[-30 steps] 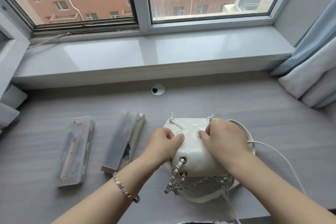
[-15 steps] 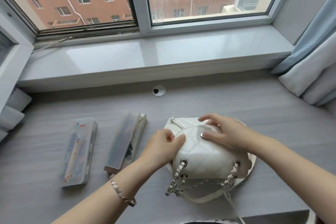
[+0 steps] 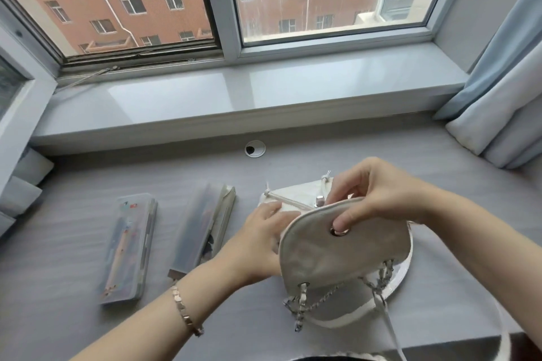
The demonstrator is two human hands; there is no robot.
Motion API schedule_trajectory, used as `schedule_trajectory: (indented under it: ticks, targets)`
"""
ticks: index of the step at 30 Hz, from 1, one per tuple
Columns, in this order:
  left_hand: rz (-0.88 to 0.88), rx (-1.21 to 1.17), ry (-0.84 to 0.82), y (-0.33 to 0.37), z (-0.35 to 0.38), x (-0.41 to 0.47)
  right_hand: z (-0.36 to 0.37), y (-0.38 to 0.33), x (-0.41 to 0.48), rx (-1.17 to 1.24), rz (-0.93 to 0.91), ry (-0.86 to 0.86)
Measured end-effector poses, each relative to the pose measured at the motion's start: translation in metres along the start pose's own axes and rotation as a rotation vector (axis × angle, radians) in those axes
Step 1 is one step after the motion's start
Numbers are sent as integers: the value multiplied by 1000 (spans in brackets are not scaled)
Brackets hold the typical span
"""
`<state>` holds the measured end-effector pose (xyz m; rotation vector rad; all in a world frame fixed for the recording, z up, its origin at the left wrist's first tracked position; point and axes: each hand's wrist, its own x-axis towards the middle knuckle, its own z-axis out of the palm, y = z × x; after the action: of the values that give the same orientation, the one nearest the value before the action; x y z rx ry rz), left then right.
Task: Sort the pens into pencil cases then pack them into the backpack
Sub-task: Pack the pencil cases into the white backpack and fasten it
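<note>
Sorting looks finished and packing is only beginning. Two translucent pencil cases lie closed side by side on the grey desk in the lower left of the frame: the left pencil case, with a pale pen-like shape showing faintly through it, and the second pencil case just to its right, its contents too blurred to make out. No loose pens are visible. The white quilted backpack sits at lower centre, just right of the cases. The right hand pinches the edge of its flap between thumb and fingers beside the metal snap and holds it raised. The left hand rests on the bag's body with fingers fairly straight, partly hidden behind the flap. Still to do, in my judgement: loosen the drawstring mouth and put both cases inside. No brand or writing is legible; the left case carries small colourful prints, too blurred to read.
</note>
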<state>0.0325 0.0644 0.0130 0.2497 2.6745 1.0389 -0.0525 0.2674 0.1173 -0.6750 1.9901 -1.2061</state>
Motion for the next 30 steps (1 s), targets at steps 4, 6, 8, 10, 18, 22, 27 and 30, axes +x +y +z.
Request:
schedule_trajectory:
  ticks: [4, 6, 8, 10, 18, 22, 27, 30]
  targets:
    - [-11, 175, 303, 6, -7, 26, -5, -28, -6, -80, -188, 19]
    - [-136, 198, 464, 20, -25, 37, -7, -35, -9, -96, -256, -15]
    - [-118, 163, 599, 31, -42, 45, -12, -34, -12, -79, -249, -91]
    - [17, 215, 724, 31, -48, 48, -12, -21, -12, -112, -154, -208]
    - [256, 278, 624, -7, 4, 29, 41, 59, -3, -385, 224, -410]
    - [298, 369, 546, -11, 26, 20, 39, 55, 23, -383, 116, 373]
    - [244, 365, 535, -13, 35, 14, 70, 64, 43, -858, 388, 393]
    - [234, 461, 464, -16, 37, 11, 80, 78, 43, -869, 226, 543]
